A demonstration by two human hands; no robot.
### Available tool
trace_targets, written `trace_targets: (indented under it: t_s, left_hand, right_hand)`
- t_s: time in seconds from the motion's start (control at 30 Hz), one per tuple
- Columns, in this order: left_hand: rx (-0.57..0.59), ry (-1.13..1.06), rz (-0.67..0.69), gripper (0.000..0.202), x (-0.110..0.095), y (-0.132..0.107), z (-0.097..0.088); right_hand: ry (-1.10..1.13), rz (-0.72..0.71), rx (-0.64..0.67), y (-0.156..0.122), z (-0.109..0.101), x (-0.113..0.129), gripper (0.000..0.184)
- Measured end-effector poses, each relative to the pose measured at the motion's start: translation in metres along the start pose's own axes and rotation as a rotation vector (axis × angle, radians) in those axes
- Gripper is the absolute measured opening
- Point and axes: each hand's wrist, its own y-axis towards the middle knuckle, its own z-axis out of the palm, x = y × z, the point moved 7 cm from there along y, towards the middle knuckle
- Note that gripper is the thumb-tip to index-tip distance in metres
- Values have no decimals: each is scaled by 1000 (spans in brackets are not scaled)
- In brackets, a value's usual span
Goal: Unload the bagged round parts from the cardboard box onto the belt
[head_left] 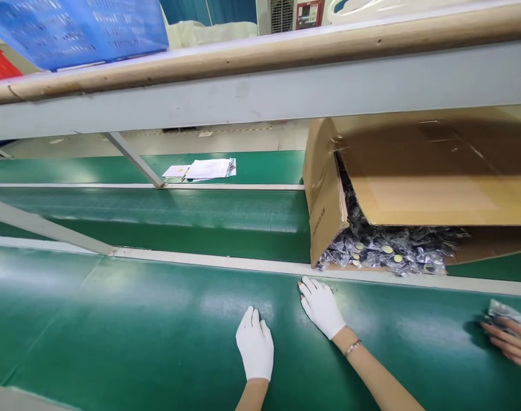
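My left hand [255,345], in a white glove, rests on the green work surface [127,337]. Its fingers are slightly bent and a little apart, with nothing visible in them. To its right, my right hand [323,308] wears a matching glove with bare fingertips showing. Its fingers reach forward over the surface, loosely spread, and no object shows in them. Just beyond it lies a tipped cardboard box [326,211], nearest to that hand. Clear plastic bags [397,248] with dark contents and round yellowish spots fill its open side.
At the right edge, another person's hand [512,339] holds a small clear bag [506,311]. Papers [211,169] lie on the far green surface. A raised shelf beam [243,94] crosses overhead, carrying a blue basket [80,31]. Slanted metal struts [134,160] stand at left.
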Motion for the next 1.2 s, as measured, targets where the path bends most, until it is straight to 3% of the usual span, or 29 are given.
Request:
trace_targets:
  t_s: [0.13, 0.27, 0.37, 0.47, 0.57, 0.67, 0.77, 0.87, 0.97, 1.07, 1.13, 1.2]
  left_hand:
    - [-10, 21, 16, 41, -2, 1, 0]
    - [-40, 35, 41, 40, -3, 2, 0]
    - [-54, 45, 52, 40, -3, 2, 1]
    - [-61, 52, 66, 39, -3, 2, 2]
    - [-67, 60, 75, 39, -4, 2, 3]
    - [-64, 73, 70, 40, -4, 1, 4]
    - [-63, 80, 71, 40, -5, 1, 4]
    - [-64, 77, 76, 40, -4, 1, 3]
    - [-56, 71, 70, 39, -4, 1, 3]
    - [-55, 59, 66, 40, -3, 1, 3]
    - [-59, 50, 60, 40, -3, 1, 2]
    - [-60, 37, 50, 40, -2, 1, 2]
  right_hand:
    - [-8, -4, -95, -76, -19, -25, 32]
    - [-164, 26, -110, -157, -43, -91, 30]
    - [-239, 103, -176, -187, -66, -139, 29]
    - [-204, 172, -237, -154, -86, -151, 36]
    - [-90, 230, -295, -68, -95, -136, 39]
    - [91, 397, -238, 23, -86, -134, 48]
    - [279, 577, -194, 70, -75, -154, 36]
    - [361, 679, -243, 64, -79, -183, 32]
    - [423, 775, -317, 24, -89, -202, 35]
    - [483, 741, -309, -7, -87, -190, 43]
    - [453, 666, -194, -10, -75, -172, 47]
    - [451, 652, -126, -7, -62, -162, 41]
